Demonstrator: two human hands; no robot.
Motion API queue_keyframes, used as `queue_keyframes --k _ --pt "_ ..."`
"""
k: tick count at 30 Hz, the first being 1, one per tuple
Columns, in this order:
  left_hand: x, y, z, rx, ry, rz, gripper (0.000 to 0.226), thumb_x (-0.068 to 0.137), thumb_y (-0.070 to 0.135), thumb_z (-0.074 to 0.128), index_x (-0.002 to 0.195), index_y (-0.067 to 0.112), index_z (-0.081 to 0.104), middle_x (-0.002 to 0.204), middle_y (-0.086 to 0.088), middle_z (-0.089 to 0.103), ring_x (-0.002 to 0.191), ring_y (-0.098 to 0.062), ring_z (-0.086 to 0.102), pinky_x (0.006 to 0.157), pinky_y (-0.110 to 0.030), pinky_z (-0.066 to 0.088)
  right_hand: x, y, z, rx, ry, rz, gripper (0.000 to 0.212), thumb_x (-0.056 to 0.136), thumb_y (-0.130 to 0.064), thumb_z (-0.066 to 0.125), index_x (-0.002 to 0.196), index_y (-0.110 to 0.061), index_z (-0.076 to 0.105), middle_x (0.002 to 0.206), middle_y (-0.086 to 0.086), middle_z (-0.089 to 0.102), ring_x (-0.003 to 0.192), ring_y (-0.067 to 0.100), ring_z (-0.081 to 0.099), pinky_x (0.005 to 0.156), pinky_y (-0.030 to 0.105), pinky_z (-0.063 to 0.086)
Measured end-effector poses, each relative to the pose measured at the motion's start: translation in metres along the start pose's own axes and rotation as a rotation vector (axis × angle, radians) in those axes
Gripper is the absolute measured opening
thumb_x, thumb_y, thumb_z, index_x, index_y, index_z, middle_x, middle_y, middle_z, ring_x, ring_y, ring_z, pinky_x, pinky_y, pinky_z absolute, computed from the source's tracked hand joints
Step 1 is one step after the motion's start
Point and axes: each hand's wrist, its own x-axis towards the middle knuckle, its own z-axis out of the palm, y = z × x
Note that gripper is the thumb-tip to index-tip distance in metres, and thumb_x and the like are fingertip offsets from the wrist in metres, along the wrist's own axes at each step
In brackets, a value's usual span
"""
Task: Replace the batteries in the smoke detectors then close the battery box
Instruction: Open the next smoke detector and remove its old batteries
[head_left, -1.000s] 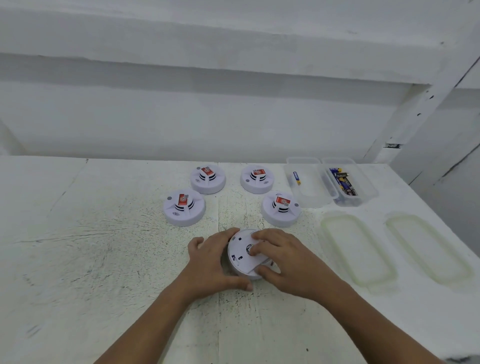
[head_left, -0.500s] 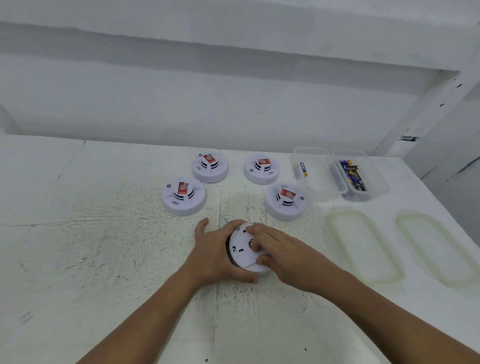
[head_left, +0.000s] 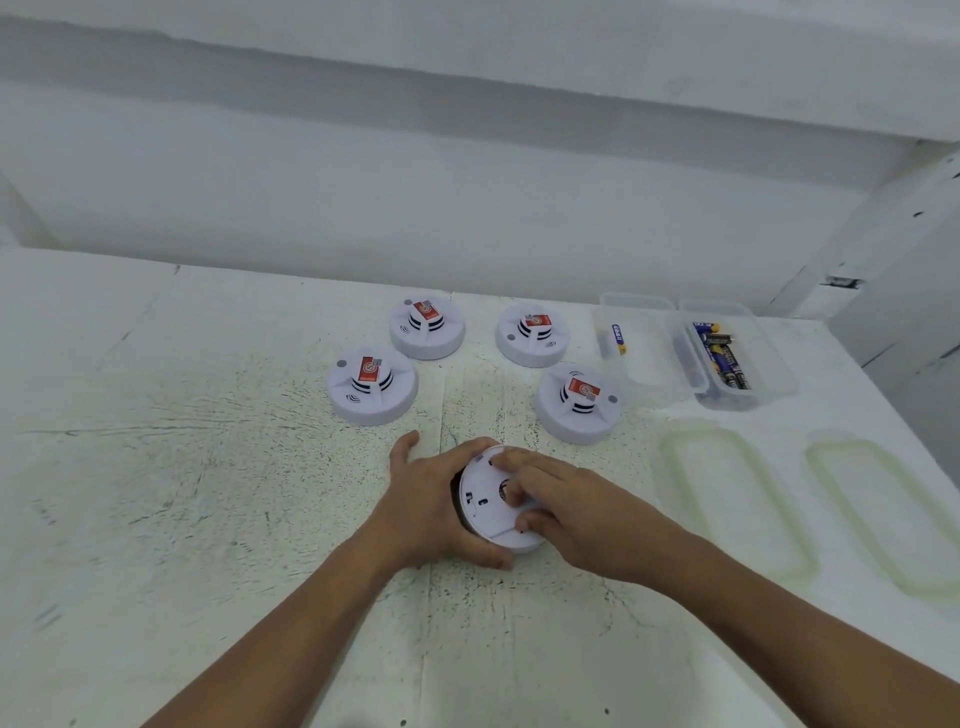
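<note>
The left hand (head_left: 431, 506) is cupped around the left edge of a detector (head_left: 491, 501) at lower centre of the frame, thumb under its near rim and fingers curled over its far rim; the grip is closed on the housing. The right hand (head_left: 563, 512) is laid over the right half of the same detector, fingertips (head_left: 511, 496) pressed onto its flat white back and thumb against the near edge. The detector is seen underside up, tilted slightly toward the left, resting on the table (head_left: 208, 493) between both hands.

Four more detectors are set face up beyond the hands, each with a red label on its raised centre: one at centre left (head_left: 372, 385), one behind it (head_left: 427, 328), one at upper centre (head_left: 532, 335), one at centre right (head_left: 577, 403). None is touched by either hand.

To the right of these, two clear boxes are placed side by side, touching. The left box (head_left: 636, 348) holds a single battery (head_left: 617, 338) with a blue and yellow wrap. The right box (head_left: 737, 356) holds several batteries (head_left: 722, 361) laid together. Both boxes are open.

Two translucent lids lie flat on the table nearer the lower right: one (head_left: 727, 499) just right of the right forearm, the other (head_left: 888, 514) at the frame's right edge. The table surface is white with dark speckling and scratches.
</note>
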Motion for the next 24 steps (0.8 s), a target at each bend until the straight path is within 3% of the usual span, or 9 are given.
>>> queue_keyframes --k 2,6,10,13,17,21,24 --pt "0.000 0.000 0.002 0.001 0.009 0.006 0.111 0.034 0.078 0.065 0.133 0.040 0.034 0.110 0.042 0.042 0.104 0.034 0.031 0.112 -0.029 -0.011 -0.001 0.000 -0.001 0.029 0.000 0.002 0.018 0.095 -0.022 0.050 0.112 -0.016 0.051 0.150 -0.010 0.032 0.135 0.007 0.030 0.098 0.013 0.028" --pt "0.000 0.000 0.006 -0.033 0.045 -0.020 0.103 0.038 0.075 0.067 0.132 0.044 0.036 0.121 0.040 0.041 0.117 0.025 0.033 0.115 -0.036 -0.009 -0.005 0.002 -0.010 0.102 0.051 0.030 0.023 0.090 -0.022 0.059 0.112 -0.023 0.052 0.142 -0.017 0.038 0.121 0.000 0.039 0.088 0.002 0.026" --pt "0.002 0.009 0.007 -0.125 0.007 -0.038 0.082 0.045 0.063 0.066 0.118 0.060 0.027 0.123 0.037 0.041 0.121 0.023 0.028 0.113 -0.032 -0.013 -0.007 0.003 -0.015 0.127 0.073 0.072 0.048 0.088 -0.027 0.062 0.131 -0.031 0.043 0.133 -0.020 0.041 0.115 -0.002 0.040 0.093 0.011 0.034" --pt "0.004 0.015 0.011 -0.135 -0.035 -0.035 0.088 0.052 0.054 0.071 0.126 0.054 0.025 0.125 0.028 0.045 0.123 0.014 0.035 0.114 -0.042 -0.017 -0.007 0.002 -0.018 0.019 0.056 0.071 0.063 0.088 -0.032 0.062 0.143 -0.029 0.032 0.130 -0.013 0.037 0.113 0.000 0.036 0.091 0.013 0.032" --pt "0.005 0.021 0.010 -0.102 -0.061 -0.036 0.102 0.047 0.053 0.087 0.129 0.048 0.026 0.127 0.034 0.041 0.124 0.018 0.031 0.109 -0.037 -0.028 -0.005 0.000 -0.027 -0.162 -0.009 0.037 0.064 0.088 -0.036 0.060 0.145 -0.025 0.030 0.126 -0.003 0.037 0.105 0.009 0.038 0.082 0.019 0.035" --pt "0.010 0.024 0.011 -0.013 -0.051 -0.025 0.100 0.046 0.058 0.085 0.124 0.052 0.023 0.124 0.039 0.035 0.122 0.013 0.035 0.111 -0.044 -0.022 -0.001 0.001 -0.033 -0.240 -0.078 0.033 0.063 0.087 -0.033 0.061 0.141 -0.027 0.030 0.122 -0.001 0.040 0.103 0.016 0.044 0.082 0.028 0.045" --pt "0.013 0.022 0.013 0.000 -0.064 -0.028 0.098 0.049 0.056 0.082 0.130 0.044 0.029 0.123 0.039 0.037 0.117 0.014 0.040 0.112 -0.047 -0.019 -0.001 0.003 -0.036 -0.309 -0.101 0.001 0.063 0.086 -0.034 0.062 0.139 -0.025 0.030 0.122 0.001 0.042 0.105 0.019 0.046 0.083 0.034 0.048"
